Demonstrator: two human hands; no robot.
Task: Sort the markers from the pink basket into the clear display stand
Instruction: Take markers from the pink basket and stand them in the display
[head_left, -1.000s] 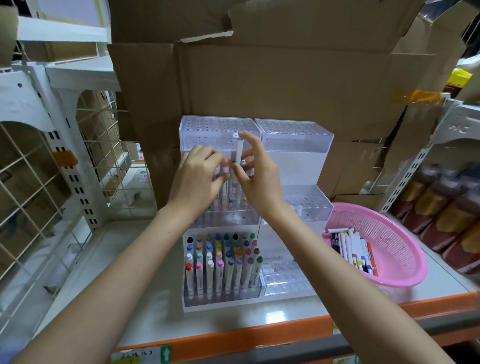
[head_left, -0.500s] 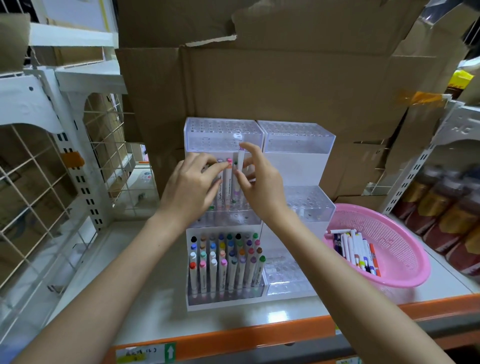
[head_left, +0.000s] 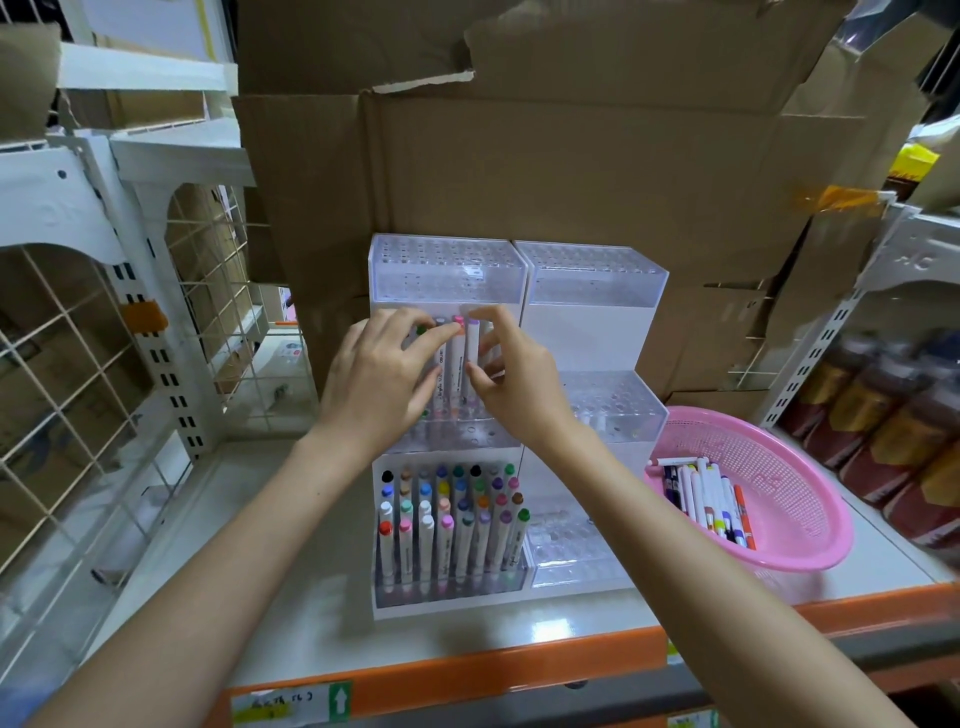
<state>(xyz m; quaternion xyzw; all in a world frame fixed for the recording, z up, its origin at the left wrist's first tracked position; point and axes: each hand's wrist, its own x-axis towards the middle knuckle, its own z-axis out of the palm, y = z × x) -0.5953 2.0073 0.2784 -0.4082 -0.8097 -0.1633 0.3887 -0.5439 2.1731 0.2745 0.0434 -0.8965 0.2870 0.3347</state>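
Observation:
The clear display stand (head_left: 592, 291) rises in three steps at the middle of the shelf. Its lowest left tier is packed with several upright markers. On the middle left tier stand a few markers, and my right hand (head_left: 514, 379) pinches a white marker with a purple cap (head_left: 471, 345), pushed down into that tier. My left hand (head_left: 382, 376) rests against the neighbouring markers (head_left: 456, 358), fingertips on their caps. The pink basket (head_left: 779, 467) sits to the right, with several markers (head_left: 706, 491) lying in it.
Flattened cardboard boxes (head_left: 545, 166) stand right behind the stand. White wire racks (head_left: 104, 322) fill the left side. Dark bottles (head_left: 893, 415) line a shelf at the far right. The shelf's orange front edge (head_left: 467, 670) runs below my arms.
My right hand has lowered the purple-capped marker from above the top tier's front down into the middle tier. My left hand has stayed against the neighbouring markers.

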